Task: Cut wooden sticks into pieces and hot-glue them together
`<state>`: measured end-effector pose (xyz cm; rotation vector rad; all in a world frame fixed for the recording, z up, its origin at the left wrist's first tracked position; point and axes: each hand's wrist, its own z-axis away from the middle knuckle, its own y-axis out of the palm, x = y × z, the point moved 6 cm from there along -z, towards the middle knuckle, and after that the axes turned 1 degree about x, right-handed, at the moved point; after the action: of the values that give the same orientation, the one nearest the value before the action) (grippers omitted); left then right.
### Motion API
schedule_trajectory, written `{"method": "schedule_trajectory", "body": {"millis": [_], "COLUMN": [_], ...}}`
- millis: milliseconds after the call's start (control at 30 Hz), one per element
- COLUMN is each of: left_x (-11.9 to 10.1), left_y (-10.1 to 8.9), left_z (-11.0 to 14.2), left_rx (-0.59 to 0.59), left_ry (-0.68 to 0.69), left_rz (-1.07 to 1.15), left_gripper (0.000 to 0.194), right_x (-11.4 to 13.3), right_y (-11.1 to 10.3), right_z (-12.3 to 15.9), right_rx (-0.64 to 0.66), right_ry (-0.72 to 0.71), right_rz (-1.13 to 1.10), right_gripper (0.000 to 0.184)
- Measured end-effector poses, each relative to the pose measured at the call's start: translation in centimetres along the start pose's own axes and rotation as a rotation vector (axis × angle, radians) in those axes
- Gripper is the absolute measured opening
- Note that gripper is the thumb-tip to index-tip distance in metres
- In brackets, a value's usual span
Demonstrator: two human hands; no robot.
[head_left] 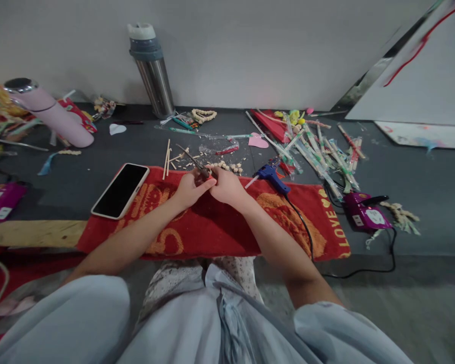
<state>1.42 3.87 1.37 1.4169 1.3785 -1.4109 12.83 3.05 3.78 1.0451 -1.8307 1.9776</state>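
Observation:
My left hand [189,191] and my right hand [228,187] meet above the front of a red towel [220,227], both with curled fingers. From between them a dark, slender pointed tool [191,158] sticks out toward the upper left; its exact kind is unclear. A small reddish bit shows at the fingertips. Which hand grips the tool, and what else the right fingers hold, is partly hidden. Just beyond lie pale crumbly pieces [230,167] and thin wooden sticks [167,159]. A blue glue gun [273,178] rests on the towel right of my hands.
A phone [121,191] lies at the left on the towel's edge. Behind stand a steel flask [151,73] and a leaning pink bottle [53,114]. Wrapped sticks [318,151] are heaped at the right, near a purple box [367,211] with a black cable.

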Motion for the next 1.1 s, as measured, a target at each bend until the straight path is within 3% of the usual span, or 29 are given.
{"method": "schedule_trajectory", "body": {"millis": [733,900,967,1100], "left_x": [1.1,1.3,0.9,-0.3], "left_y": [-0.2,-1.5,-3.0,-5.9], "left_z": [-0.7,-1.8,-2.2,-2.2], "left_rx": [0.024,0.095,0.017,-0.284], "left_ry": [0.013,0.093,0.17,0.277], "left_rz": [0.066,0.172,0.155,-0.004], "left_gripper": [0.06,0.07,0.066,0.043], "right_x": [-0.1,-0.4,-0.9,-1.3], "right_y": [0.0,-0.8,-1.1,-1.2], "right_z": [-0.1,0.0,-0.2,-0.5], "right_rx": [-0.012,-0.081,-0.12,-0.135], "right_ry": [-0.001,-0.029,-0.014,-0.035], "right_rz": [0.004,0.063,0.171,0.31], "right_gripper": [0.054,0.051,0.043,0.037]}}
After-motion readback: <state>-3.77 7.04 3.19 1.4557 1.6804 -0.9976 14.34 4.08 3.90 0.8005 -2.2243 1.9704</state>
